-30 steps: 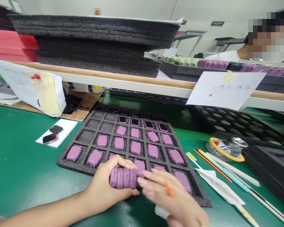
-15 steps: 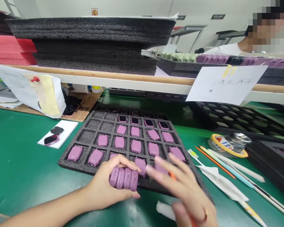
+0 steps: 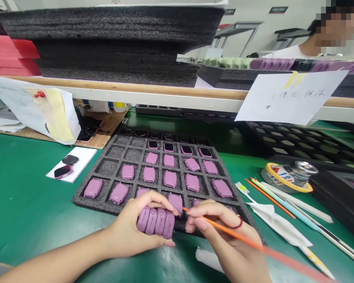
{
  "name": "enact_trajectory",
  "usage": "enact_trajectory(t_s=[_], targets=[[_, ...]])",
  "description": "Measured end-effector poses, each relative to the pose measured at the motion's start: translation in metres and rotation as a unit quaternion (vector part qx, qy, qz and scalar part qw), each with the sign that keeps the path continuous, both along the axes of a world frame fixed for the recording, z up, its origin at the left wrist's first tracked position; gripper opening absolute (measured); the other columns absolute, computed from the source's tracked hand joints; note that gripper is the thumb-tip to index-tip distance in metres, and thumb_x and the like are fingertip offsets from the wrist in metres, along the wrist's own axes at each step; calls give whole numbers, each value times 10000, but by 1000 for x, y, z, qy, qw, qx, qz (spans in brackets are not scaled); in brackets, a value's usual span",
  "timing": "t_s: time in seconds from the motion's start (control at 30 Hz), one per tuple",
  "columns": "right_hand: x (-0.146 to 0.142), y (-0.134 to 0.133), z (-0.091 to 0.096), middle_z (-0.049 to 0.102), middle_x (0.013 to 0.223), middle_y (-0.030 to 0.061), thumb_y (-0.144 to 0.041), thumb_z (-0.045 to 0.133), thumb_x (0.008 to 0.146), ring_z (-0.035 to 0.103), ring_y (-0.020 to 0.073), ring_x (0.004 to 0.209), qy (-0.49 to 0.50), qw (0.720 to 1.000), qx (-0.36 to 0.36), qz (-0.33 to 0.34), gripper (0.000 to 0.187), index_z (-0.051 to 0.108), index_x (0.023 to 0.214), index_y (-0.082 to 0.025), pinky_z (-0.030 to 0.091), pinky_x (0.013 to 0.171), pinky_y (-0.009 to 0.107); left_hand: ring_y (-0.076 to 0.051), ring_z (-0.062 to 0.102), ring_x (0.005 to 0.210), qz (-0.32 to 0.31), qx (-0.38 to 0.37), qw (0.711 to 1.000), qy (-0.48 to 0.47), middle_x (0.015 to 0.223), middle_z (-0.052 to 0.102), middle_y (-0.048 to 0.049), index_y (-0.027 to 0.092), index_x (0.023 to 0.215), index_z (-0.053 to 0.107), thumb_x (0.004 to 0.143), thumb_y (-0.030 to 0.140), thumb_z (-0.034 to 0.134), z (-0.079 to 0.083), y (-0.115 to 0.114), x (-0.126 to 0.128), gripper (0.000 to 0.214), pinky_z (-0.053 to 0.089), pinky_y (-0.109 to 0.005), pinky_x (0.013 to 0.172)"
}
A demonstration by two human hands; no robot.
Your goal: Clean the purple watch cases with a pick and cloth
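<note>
My left hand point(image 3: 132, 232) is closed around a row of several purple watch cases point(image 3: 155, 221), held on edge at the near rim of a black foam tray point(image 3: 106, 204). My right hand point(image 3: 227, 239) pinches a thin orange stick point(image 3: 253, 245). The stick's tip points at the right end of the held cases. The foam tray holds several more purple cases point(image 3: 170, 179) lying in its pockets, and the back row shows dark screens point(image 3: 168, 147).
Sticks, a brush and a white wipe point(image 3: 279, 224) lie to the right, beside a tape roll with a metal jar point(image 3: 289, 177). A white card with two watch parts point(image 3: 66, 166) sits at left. A shelf with stacked foam point(image 3: 115, 43) hangs above. Another person sits at far right.
My right hand, open and blurred before, has closed on the orange stick and brought its tip to the held cases. My left hand stays in place.
</note>
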State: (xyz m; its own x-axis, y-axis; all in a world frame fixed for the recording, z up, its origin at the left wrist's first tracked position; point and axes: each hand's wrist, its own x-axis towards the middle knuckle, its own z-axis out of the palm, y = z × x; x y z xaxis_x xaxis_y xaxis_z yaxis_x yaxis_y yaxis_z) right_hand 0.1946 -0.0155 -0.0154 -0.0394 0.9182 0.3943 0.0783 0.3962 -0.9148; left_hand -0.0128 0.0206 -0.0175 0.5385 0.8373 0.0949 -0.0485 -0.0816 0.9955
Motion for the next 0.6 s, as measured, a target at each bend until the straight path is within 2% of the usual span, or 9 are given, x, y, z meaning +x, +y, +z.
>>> enact_trajectory(t_s=[0.1,0.17,0.33,0.37,0.4,0.47,0.53,0.57,0.6], targets=[[-8,0,-1,696,724,-1,-277,591,995,704,108,626,45,998,-17,46,152,723,930,-238,596,613,180,-190,703,985,-6,-3,1000,9,1061,714,-20,233,1037,636,647,63,879,2,0,1,490,571,-304,871],[-12,0,-2,690,717,-4,-259,581,1000,704,113,633,44,998,-12,45,126,688,942,-231,600,614,192,-183,707,938,-10,-9,1000,8,1037,712,-13,236,1033,633,656,73,874,2,0,1,476,575,-297,831],[-10,-4,7,705,782,18,-252,563,1003,707,137,731,-102,990,43,92,145,668,905,-235,598,675,229,-195,680,1017,-12,27,999,31,1059,707,-14,245,1056,637,675,59,855,0,2,-1,477,535,-334,931],[-3,-5,10,699,751,10,-266,550,1010,703,134,708,-118,988,58,78,164,668,898,-241,592,658,221,-199,675,1035,-17,25,999,29,1077,707,-18,246,1062,635,676,66,860,0,2,-2,482,531,-341,945],[8,-6,13,688,717,4,-289,530,1019,695,132,665,-126,989,75,32,191,662,888,-245,585,623,216,-199,673,1041,-22,17,999,24,1092,707,-22,246,1065,632,676,82,868,-1,3,-3,484,532,-344,949],[39,-7,15,660,642,5,-369,496,1021,661,144,545,-162,974,89,-132,267,637,829,-248,557,519,234,-194,675,1029,-28,-3,999,15,1110,709,-27,246,1068,629,675,113,884,-1,3,-4,487,537,-347,945],[80,-8,13,637,555,24,-489,504,974,600,175,409,-281,910,36,-302,351,600,728,-258,484,399,278,-191,676,1020,-27,-12,999,16,1114,711,-28,246,1065,635,672,117,887,-1,3,-4,485,540,-352,943],[101,-8,10,583,456,14,-533,537,930,528,186,318,-368,865,-21,-340,378,574,655,-276,409,333,294,-192,678,1017,-28,-14,999,18,1112,712,-28,245,1060,639,668,111,887,-1,2,-4,483,545,-354,937],[121,-9,7,522,386,12,-547,541,911,496,197,285,-440,826,-92,-338,428,529,566,-296,362,308,298,-194,679,1018,-28,-17,999,19,1112,711,-27,245,1055,642,666,99,882,-1,2,-4,479,550,-357,933]])
